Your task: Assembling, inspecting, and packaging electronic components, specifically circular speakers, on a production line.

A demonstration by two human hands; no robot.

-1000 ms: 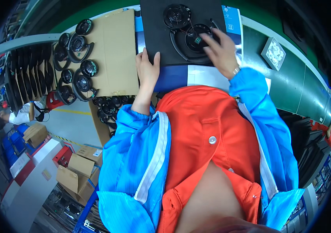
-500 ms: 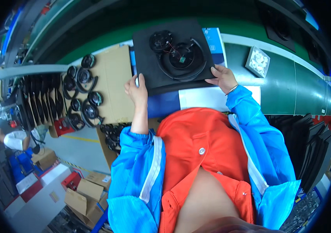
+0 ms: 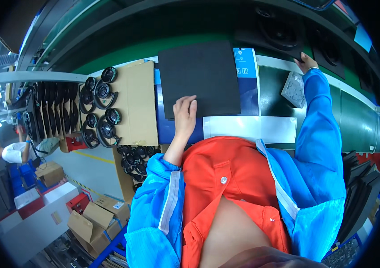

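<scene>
In the head view, we see that the headset and its wires, which lay before us half a second ago, have left the upper middle of the frame. There we now find a bare black foam sheet (image 3: pixel 201 73), with our left hand (image 3: pixel 185 116) on its near edge, fingers loosely bent and lying on top, pinching nothing we can make out. Our right hand (image 3: pixel 307 63) has gone to the upper right, its fingers seemingly pinching the near corner of a dark board (image 3: pixel 249 36). On that board sits a headset (image 3: pixel 281 31), dim in shadow; we take it for the same one, so the piece in hand is now well apart from our left hand. A box of pale pieces (image 3: pixel 295 90) stands on the green desk (image 3: pixel 323 102) just beside our right forearm, and more headsets (image 3: pixel 106 128) lie on cardboard (image 3: pixel 138 100) at the left
</scene>
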